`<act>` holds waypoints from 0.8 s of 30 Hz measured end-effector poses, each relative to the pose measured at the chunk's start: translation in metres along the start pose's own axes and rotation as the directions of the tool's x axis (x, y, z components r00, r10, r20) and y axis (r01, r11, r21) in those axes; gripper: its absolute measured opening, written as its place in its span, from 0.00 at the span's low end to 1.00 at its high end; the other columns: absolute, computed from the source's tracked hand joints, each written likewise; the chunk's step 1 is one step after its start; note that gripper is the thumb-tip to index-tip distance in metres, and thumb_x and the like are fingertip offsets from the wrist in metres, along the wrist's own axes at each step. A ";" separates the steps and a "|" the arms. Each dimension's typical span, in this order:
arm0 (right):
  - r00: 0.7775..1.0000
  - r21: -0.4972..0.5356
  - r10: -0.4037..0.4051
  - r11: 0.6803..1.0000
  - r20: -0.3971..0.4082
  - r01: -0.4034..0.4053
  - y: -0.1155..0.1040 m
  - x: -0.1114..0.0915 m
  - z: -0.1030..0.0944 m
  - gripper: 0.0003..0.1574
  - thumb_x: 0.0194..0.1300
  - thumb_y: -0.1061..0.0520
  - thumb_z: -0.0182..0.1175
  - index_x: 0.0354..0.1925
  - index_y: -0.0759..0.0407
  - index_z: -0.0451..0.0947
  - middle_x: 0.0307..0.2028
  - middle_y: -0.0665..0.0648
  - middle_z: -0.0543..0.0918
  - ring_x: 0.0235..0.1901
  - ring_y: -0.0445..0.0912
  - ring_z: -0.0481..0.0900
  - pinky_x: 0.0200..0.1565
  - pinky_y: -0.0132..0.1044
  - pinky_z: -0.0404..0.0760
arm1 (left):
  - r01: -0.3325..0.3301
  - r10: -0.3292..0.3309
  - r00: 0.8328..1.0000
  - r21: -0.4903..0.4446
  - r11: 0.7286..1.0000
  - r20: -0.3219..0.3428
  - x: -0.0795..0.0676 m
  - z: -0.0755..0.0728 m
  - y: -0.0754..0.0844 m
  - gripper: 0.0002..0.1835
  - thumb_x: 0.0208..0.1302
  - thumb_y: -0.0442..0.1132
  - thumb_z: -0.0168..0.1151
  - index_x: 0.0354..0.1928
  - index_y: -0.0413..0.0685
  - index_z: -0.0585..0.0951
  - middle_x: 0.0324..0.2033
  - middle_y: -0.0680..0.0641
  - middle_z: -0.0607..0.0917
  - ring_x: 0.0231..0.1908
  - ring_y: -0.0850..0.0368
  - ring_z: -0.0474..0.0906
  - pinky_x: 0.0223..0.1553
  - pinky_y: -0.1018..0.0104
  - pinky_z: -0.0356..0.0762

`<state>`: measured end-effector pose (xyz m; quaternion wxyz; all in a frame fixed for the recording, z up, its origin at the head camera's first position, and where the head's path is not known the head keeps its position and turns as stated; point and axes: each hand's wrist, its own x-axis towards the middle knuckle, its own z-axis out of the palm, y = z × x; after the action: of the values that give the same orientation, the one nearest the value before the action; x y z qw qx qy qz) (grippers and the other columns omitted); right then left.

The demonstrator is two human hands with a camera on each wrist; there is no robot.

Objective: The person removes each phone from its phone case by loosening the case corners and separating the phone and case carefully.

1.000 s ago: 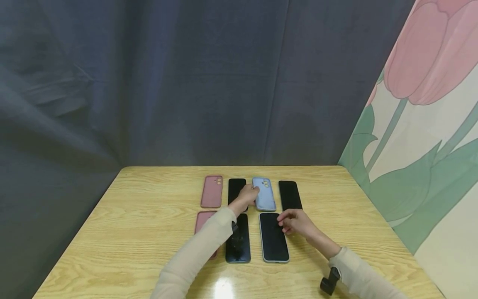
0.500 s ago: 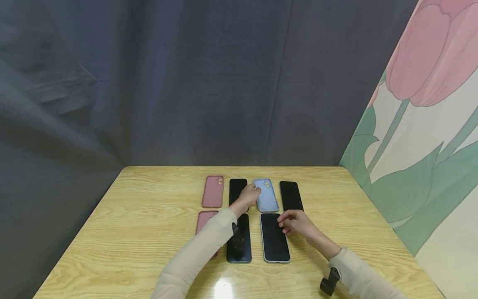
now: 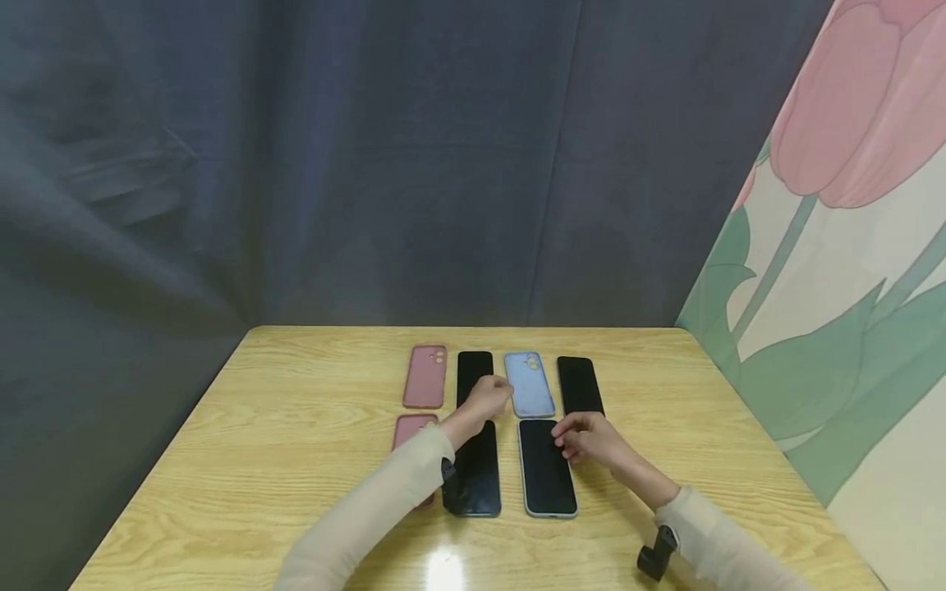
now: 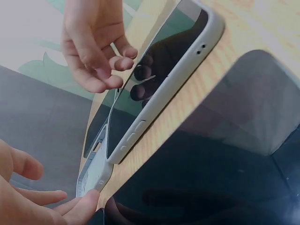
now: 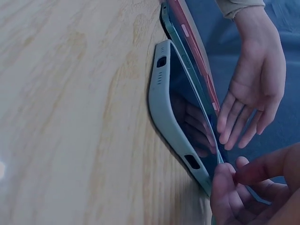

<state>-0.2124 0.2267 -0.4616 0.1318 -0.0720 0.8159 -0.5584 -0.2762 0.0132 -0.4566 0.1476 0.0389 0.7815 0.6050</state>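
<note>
My left hand [image 3: 484, 400] hovers over a black phone [image 3: 475, 368], its fingertips beside the left edge of a light blue phone case [image 3: 530, 387]. In the left wrist view, the thumb and fingers [image 4: 42, 206] of that hand are apart and hold nothing. Whether a fingertip touches the blue case is unclear. Loosely bent, my right hand [image 3: 591, 439] is at the upper right edge of a phone in a pale case [image 3: 547, 468]. Its fingers [image 5: 222, 192] hold nothing that I can see. The pale-cased phone lies screen up.
Two pink phone cases [image 3: 424, 377] lie on the left, the nearer one partly hidden by my left sleeve. Another black phone [image 3: 480, 480] lies front centre, and a further black phone [image 3: 580, 384] back right. All rest on a wooden table [image 3: 281, 443] before a dark curtain [image 3: 414, 164].
My left hand has drawn back a little toward me, away from the blue case's camera end. My right hand stays about where it was. The view has shifted slightly.
</note>
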 end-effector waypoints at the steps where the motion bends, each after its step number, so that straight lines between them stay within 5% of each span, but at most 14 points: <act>1: 1.000 -0.009 0.003 1.000 0.003 -0.003 -0.001 0.000 0.000 0.11 0.65 0.72 0.49 0.42 0.78 0.76 0.32 0.62 0.81 0.27 0.47 0.78 0.30 0.38 0.83 | -0.004 0.004 1.000 0.002 1.000 -0.005 -0.002 0.000 -0.001 0.22 0.73 0.36 0.50 0.64 0.30 0.70 0.33 0.46 0.75 0.29 0.57 0.68 0.44 0.57 0.76; 3: 1.000 -0.024 0.000 1.000 0.006 0.000 -0.004 -0.001 0.001 0.11 0.66 0.72 0.49 0.43 0.79 0.75 0.33 0.63 0.81 0.27 0.48 0.79 0.31 0.40 0.83 | -0.001 0.001 1.000 0.004 1.000 -0.003 -0.005 -0.001 -0.003 0.22 0.73 0.36 0.51 0.64 0.29 0.70 0.32 0.45 0.74 0.29 0.56 0.69 0.46 0.55 0.76; 6: 1.000 -0.043 0.002 0.999 0.003 -0.002 -0.008 -0.003 0.000 0.10 0.66 0.73 0.49 0.43 0.79 0.75 0.33 0.63 0.80 0.28 0.48 0.78 0.31 0.42 0.83 | 0.000 0.000 1.000 0.016 1.000 0.002 -0.010 -0.003 -0.005 0.23 0.73 0.36 0.51 0.65 0.28 0.69 0.46 0.40 0.78 0.39 0.52 0.74 0.51 0.52 0.77; 10: 1.000 -0.061 0.024 0.998 -0.013 -0.025 -0.013 -0.006 -0.001 0.10 0.67 0.73 0.50 0.43 0.78 0.76 0.33 0.60 0.76 0.27 0.48 0.75 0.30 0.40 0.80 | -0.015 0.015 0.999 0.015 1.000 0.029 -0.019 -0.007 -0.005 0.25 0.74 0.35 0.50 0.67 0.26 0.66 0.62 0.33 0.72 0.55 0.42 0.74 0.57 0.49 0.74; 24: 0.999 -0.067 0.039 0.997 -0.007 -0.039 -0.011 -0.014 -0.004 0.11 0.70 0.72 0.50 0.47 0.82 0.70 0.33 0.65 0.74 0.28 0.49 0.76 0.33 0.44 0.83 | 0.026 -0.018 0.983 -0.040 0.999 0.181 -0.052 -0.014 0.002 0.29 0.70 0.34 0.51 0.69 0.25 0.61 0.61 0.32 0.71 0.58 0.36 0.74 0.57 0.49 0.75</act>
<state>-0.2008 0.2296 -0.4479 0.1378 -0.0586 0.8357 -0.5284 -0.2308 -0.0118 -0.4422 0.2252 0.0819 0.7523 0.6137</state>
